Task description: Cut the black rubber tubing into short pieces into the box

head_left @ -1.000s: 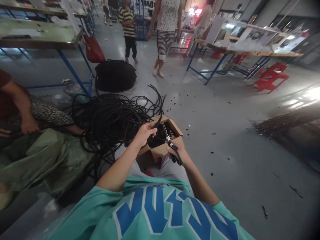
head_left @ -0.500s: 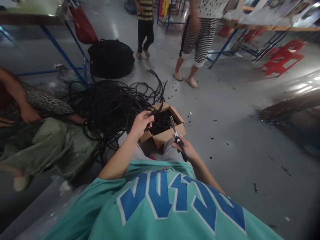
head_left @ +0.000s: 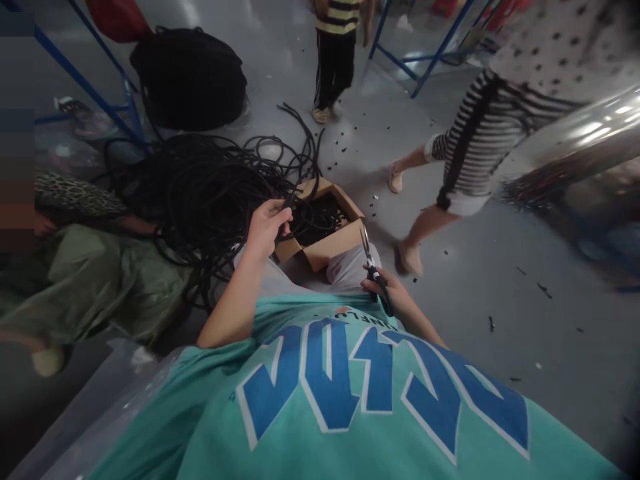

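Now: L hand point(head_left: 270, 227) pinched on black cord point(head_left: 289, 199), R hand point(head_left: 389, 285) w/ scissors point(head_left: 373, 272).
L thumb & fingers tog., cord btwn them, just beside cardboard box point(head_left: 333, 247); R fingers wrapped round scissors' handles, blades pointing up past box's R corner, can't tell exactly how far apart. Box open nr the knees, small black pieces point(head_left: 320, 223) inside. Big tangled cord pile point(head_left: 185, 180) on floor to L of box, black bag point(head_left: 190, 80) behind it, red bag point(head_left: 120, 17) further back. Grey floor point(head_left: 465, 287) dotted w/ dark scraps. Far L, green cloth point(head_left: 90, 287); R, person in striped trousers point(head_left: 480, 140) mid-stride; another in black trousers point(head_left: 334, 67) beyond box.
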`<state>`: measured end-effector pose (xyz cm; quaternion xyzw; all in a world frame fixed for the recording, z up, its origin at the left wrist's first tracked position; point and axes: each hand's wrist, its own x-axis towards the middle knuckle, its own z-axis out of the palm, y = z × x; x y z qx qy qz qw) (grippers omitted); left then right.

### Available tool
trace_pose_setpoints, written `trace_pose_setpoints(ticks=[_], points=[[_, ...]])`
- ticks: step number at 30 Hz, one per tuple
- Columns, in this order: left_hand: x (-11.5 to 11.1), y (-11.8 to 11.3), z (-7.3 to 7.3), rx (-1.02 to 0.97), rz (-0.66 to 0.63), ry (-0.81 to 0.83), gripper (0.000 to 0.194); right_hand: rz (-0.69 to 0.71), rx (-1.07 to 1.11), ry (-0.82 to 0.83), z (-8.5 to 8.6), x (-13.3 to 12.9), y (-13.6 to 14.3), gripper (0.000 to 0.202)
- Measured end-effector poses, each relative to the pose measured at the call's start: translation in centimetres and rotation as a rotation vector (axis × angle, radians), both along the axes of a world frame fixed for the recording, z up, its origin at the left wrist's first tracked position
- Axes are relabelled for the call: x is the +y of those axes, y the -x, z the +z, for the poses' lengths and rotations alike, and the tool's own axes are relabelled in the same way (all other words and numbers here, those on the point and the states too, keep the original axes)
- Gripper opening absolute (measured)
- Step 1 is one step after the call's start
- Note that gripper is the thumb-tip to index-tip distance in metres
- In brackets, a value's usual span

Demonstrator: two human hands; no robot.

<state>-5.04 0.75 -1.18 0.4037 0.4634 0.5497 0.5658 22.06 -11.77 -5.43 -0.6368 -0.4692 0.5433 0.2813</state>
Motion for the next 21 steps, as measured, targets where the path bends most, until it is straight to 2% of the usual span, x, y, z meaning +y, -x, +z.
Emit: trace_pose_setpoints(ticks=[6, 10, 14, 18, 21], points=[[0.1, -0.1, 0.1, -0.001, 0.008, -0.003, 0.022, 0.038, -0.164, -0.040, 1.4, -1.1, 0.1, 0.052], [0.1, -0.3, 0.0, -0.005, -0.004, -0.021, 0.022, 0.041, -0.150, -0.031, 2.2, -1.4, 0.6, 0.051], [-0.6, -0.5, 0.1, 0.014, -0.128, -0.054, 0.025, 0.055, -0.076, -0.011, 2.0, -0.9, 1.2, 0.059], [-1.6, -0.9, 0.6, 0.012, -0.288, -0.036, 0.031, 0.076, 0.145, -0.024, 1.7, 0.0, 1.9, 0.064], [-2.3, -1.4, 1.1, 0.026, -0.335, 0.011, 0.032, 0.166, 0.215, -0.056, 2.3, 0.9, 2.6, 0.064]])
